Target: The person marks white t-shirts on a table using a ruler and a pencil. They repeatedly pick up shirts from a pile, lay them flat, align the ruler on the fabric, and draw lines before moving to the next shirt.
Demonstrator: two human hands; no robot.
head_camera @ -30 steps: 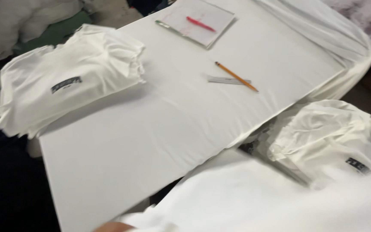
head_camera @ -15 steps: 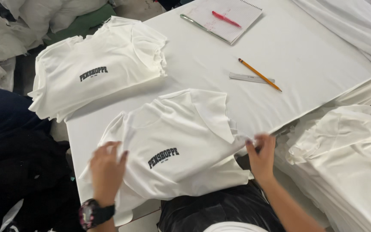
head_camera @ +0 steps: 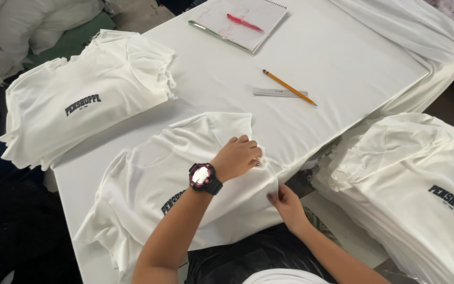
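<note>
White cloth covers the surface (head_camera: 342, 58), and on its near part lies a white T-shirt (head_camera: 185, 173) with dark chest print, spread flat, print up. The left hand (head_camera: 237, 156), a black-and-red watch (head_camera: 204, 178) at its wrist, has its grip pressed together on the shirt's right edge, pinching the fabric; the right hand (head_camera: 285, 202), just below it, pinches the same edge from beneath. By the look of it the folding has only begun: the body is still open, one side just being gathered, the other sleeve untouched. Outward from there: one stack of folded shirts (head_camera: 80, 105) at the far left, one heap of shirts (head_camera: 421, 189) off the right edge, and farther back one pencil (head_camera: 289, 87), one ruler (head_camera: 278, 92), one notebook (head_camera: 248, 18) and one red pen (head_camera: 244, 22).
</note>
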